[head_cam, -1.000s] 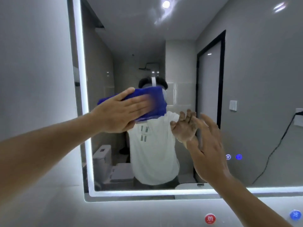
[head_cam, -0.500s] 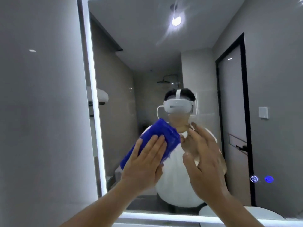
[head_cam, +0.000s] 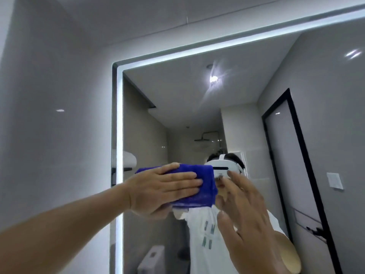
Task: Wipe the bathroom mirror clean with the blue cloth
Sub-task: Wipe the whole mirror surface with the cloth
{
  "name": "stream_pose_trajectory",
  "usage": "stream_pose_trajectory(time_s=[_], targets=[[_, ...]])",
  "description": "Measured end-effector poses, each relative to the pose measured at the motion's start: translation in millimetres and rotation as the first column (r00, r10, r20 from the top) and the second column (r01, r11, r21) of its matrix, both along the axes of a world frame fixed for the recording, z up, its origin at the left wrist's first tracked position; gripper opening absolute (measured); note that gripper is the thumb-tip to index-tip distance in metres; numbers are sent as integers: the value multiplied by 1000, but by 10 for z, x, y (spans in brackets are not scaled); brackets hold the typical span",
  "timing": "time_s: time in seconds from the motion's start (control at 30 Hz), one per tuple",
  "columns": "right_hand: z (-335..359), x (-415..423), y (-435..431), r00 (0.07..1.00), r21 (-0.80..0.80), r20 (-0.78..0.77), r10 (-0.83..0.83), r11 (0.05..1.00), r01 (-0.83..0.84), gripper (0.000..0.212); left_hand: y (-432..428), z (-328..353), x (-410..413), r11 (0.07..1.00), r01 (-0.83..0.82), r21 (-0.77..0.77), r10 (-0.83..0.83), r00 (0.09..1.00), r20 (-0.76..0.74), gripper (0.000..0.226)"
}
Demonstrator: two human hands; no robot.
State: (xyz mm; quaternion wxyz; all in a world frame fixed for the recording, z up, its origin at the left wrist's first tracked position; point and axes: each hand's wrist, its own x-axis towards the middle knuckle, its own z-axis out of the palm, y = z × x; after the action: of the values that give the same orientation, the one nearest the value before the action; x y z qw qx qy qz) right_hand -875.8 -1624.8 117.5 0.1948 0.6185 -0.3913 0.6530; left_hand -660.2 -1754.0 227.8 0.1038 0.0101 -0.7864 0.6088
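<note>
The mirror (head_cam: 177, 107) fills the wall ahead, edged by a lit white strip along its top and left side. A folded blue cloth (head_cam: 201, 186) lies flat on the glass near the mirror's left side. My left hand (head_cam: 158, 190) presses the cloth against the glass with straight fingers pointing right. My right hand (head_cam: 248, 220) is raised just right of the cloth, fingers spread and straight, fingertips at or near the glass; it holds nothing. The reflection of a person in a white shirt and headset shows behind both hands.
A grey tiled wall (head_cam: 59, 135) borders the mirror on the left and above. In the reflection are a black-framed door (head_cam: 292, 165), a shower head (head_cam: 205, 138), a ceiling light (head_cam: 214, 79) and a toilet (head_cam: 152, 258).
The view has tilted up to the mirror's top left corner. My left hand has turned the cloth from slanted to level and slid it left. My right hand stays beside it.
</note>
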Motion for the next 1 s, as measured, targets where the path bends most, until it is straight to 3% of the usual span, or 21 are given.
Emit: stream_pose_trajectory(time_s=[0.27,0.4,0.67,0.8,0.9,1.0], targets=[[1121,122,-297,982,-22,-114,-150,989,148,70,-10,1344,-6,999,-33,-31,18,921,-390,66],[1758,198,-444,946,-144,-167,-277,956,254,68,15,1806,23,998,-55,-12,43,882,-469,67],[2618,140,-605,899,-188,-140,-414,903,386,66,40,2586,-49,993,3,116,76,739,-669,73],[2883,-44,-478,888,-171,-96,-450,886,430,56,63,2753,-190,981,40,190,123,631,-766,81],[3008,-240,-266,910,-161,10,-414,898,410,53,24,2676,-361,985,53,164,105,572,-813,74],[2992,-423,-107,906,-188,54,-420,887,423,51,32,2425,-519,992,54,116,56,633,-772,70]])
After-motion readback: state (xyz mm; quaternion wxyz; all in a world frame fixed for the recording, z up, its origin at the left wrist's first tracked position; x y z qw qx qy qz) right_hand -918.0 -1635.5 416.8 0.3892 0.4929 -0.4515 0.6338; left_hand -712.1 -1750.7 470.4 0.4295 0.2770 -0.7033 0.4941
